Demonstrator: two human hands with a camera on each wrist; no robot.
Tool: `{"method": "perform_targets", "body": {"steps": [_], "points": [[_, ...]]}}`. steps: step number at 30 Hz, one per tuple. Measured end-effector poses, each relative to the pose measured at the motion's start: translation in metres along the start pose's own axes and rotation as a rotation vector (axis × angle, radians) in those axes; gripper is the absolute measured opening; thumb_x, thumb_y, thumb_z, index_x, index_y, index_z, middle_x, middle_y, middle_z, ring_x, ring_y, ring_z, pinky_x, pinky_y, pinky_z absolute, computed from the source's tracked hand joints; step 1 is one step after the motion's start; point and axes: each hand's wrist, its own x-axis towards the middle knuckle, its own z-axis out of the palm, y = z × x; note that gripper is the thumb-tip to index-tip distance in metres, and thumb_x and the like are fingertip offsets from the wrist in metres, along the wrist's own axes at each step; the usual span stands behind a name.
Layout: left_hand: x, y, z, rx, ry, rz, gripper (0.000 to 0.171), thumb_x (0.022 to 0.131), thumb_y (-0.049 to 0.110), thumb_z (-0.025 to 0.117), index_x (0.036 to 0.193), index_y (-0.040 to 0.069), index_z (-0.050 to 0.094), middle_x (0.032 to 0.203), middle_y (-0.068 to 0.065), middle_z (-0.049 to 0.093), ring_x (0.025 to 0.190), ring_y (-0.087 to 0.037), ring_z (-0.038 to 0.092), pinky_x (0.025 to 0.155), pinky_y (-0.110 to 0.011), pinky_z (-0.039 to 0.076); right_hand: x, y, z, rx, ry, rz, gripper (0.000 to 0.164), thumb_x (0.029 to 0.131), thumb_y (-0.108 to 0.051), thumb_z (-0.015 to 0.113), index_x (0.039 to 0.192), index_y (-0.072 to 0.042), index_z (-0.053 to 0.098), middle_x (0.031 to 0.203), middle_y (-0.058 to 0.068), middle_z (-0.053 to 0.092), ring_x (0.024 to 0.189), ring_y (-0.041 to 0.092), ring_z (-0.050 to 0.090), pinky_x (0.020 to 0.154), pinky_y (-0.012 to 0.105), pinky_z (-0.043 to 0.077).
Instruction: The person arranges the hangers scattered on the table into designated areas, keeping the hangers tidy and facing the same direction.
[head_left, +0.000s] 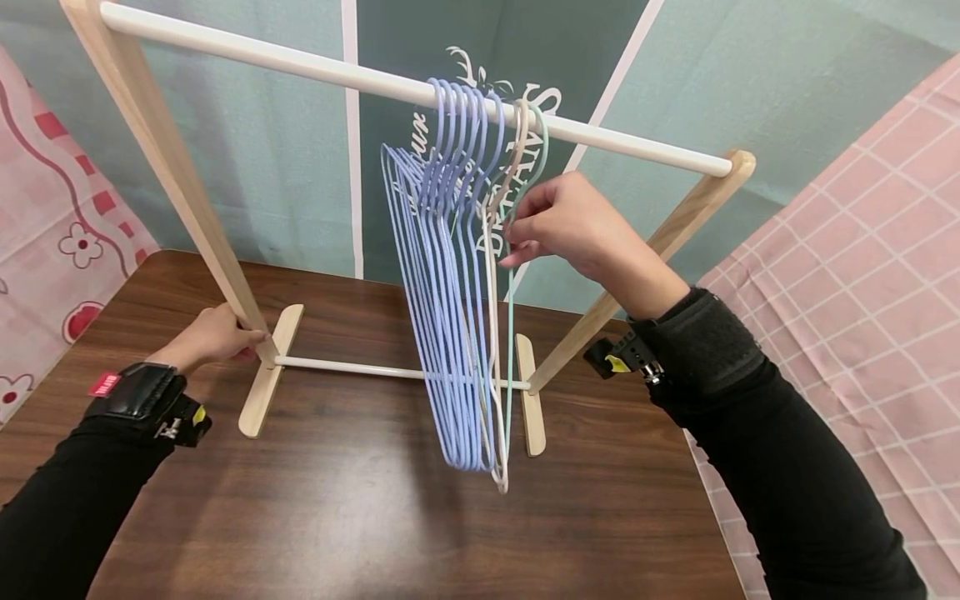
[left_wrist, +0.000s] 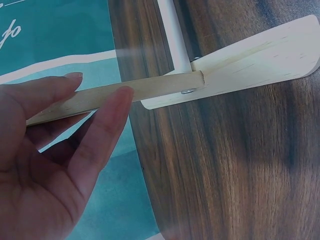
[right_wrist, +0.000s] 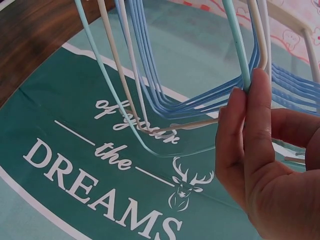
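A clothes rack with a white top rail (head_left: 277,60) carries several hangers. My left hand (head_left: 217,335) grips the rack's left wooden upright (head_left: 176,175) low down, just above its foot; in the left wrist view the fingers sit on both sides of the upright (left_wrist: 160,86). With its fingertips, my right hand (head_left: 576,227) pinches the mint green hanger (right_wrist: 238,45) just below its hook, at the right end of the row. Beside it hang a beige hanger (head_left: 518,154), a white hanger (right_wrist: 131,65) and a bunch of blue hangers (head_left: 442,275). All hooks appear to sit over the rail.
A white lower bar (head_left: 360,367) joins the rack's left foot (head_left: 262,392) and right foot (head_left: 532,408) on the brown wooden table (head_left: 337,517). Behind hangs a green curtain (head_left: 300,167) with white lettering. Pink cloths (head_left: 847,275) flank both sides.
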Motion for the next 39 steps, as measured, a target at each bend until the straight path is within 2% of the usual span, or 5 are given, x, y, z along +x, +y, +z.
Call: {"method": "perform_targets", "body": {"steps": [4,11,25,34,39], "points": [[0.0002,-0.0002,-0.0002,0.003,-0.001,-0.003,0.036,0.090,0.009,0.055,0.103,-0.023,0.047,0.074,-0.021,0.062,0.067,-0.027,0.064,0.058,-0.037,0.053,-0.0004,0.0003,-0.0003,0.009,0.007,0.007,0.006,0.083,0.011,0.052,0.078,0.013,0.055,0.084,0.015,0.051,0.057,0.018,0.064,0.071,0.031,0.053],[0.0009,-0.0004,0.0001,0.011,0.000,-0.003,0.037,0.090,0.010,0.055,0.104,-0.023,0.047,0.074,-0.020,0.063,0.068,-0.029,0.064,0.058,-0.036,0.052,-0.0015,0.0009,-0.0019,0.005,0.009,0.005,0.005,0.082,0.010,0.053,0.078,0.010,0.052,0.073,0.013,0.053,0.054,0.018,0.063,0.070,0.032,0.053],[0.0001,-0.0002,0.0009,0.029,0.005,-0.006,0.035,0.090,0.011,0.055,0.102,-0.021,0.050,0.069,-0.014,0.063,0.065,-0.025,0.063,0.056,-0.034,0.051,-0.0046,0.0019,-0.0027,0.015,-0.015,-0.009,0.004,0.084,0.010,0.054,0.080,0.010,0.053,0.073,0.015,0.056,0.052,0.018,0.062,0.067,0.035,0.054],[-0.0018,0.0025,0.0008,0.037,0.015,-0.008,0.036,0.089,0.013,0.054,0.102,-0.021,0.052,0.070,-0.016,0.064,0.064,-0.023,0.062,0.054,-0.030,0.047,-0.0048,0.0037,-0.0055,0.015,-0.018,-0.014,0.003,0.083,0.010,0.053,0.084,0.013,0.054,0.074,0.016,0.057,0.050,0.018,0.061,0.065,0.036,0.054],[-0.0023,0.0016,0.0007,0.023,0.012,-0.014,0.037,0.089,0.014,0.054,0.102,-0.021,0.051,0.070,-0.016,0.063,0.064,-0.023,0.063,0.054,-0.031,0.048,-0.0057,0.0040,-0.0055,0.015,-0.024,-0.010,0.004,0.083,0.010,0.053,0.085,0.013,0.054,0.075,0.016,0.057,0.051,0.018,0.060,0.064,0.037,0.054]]}}
